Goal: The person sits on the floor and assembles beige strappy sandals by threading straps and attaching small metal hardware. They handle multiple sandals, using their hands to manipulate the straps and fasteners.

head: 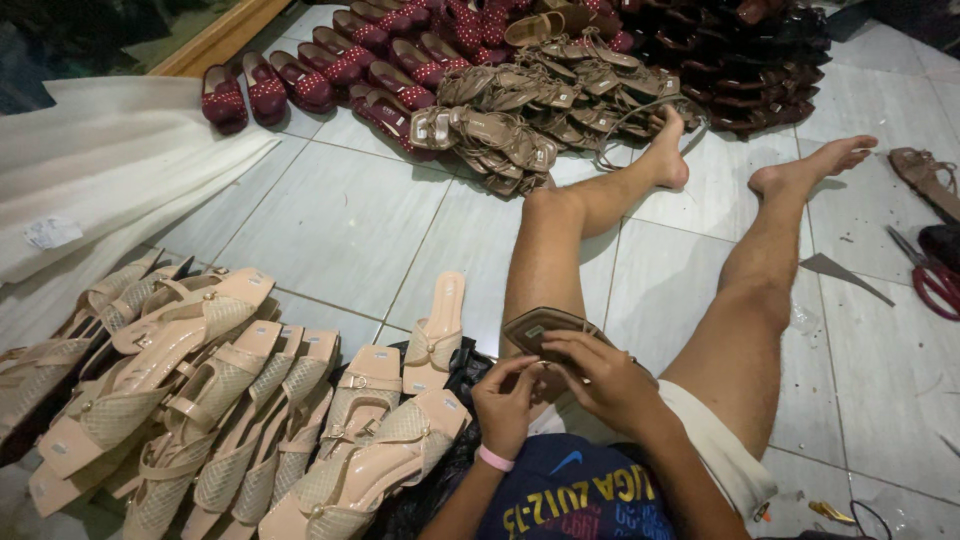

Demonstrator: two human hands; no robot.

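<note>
I sit on a tiled floor with my legs stretched out. A brown sandal (540,328) rests over my left thigh, its toe end pointing away from me. My right hand (605,378) lies on the sandal's near end with fingers curled over its edge. My left hand (505,403), with a pink band at the wrist, pinches at the same near end from below. Both hands are on this one sandal.
A heap of beige mesh sandals (210,400) lies at my left on a black bag (450,450). Tan strappy sandals (520,115), red ones (330,65) and dark ones (745,60) are piled ahead. Red-handled scissors (930,275) lie at right, white cloth (90,170) at left.
</note>
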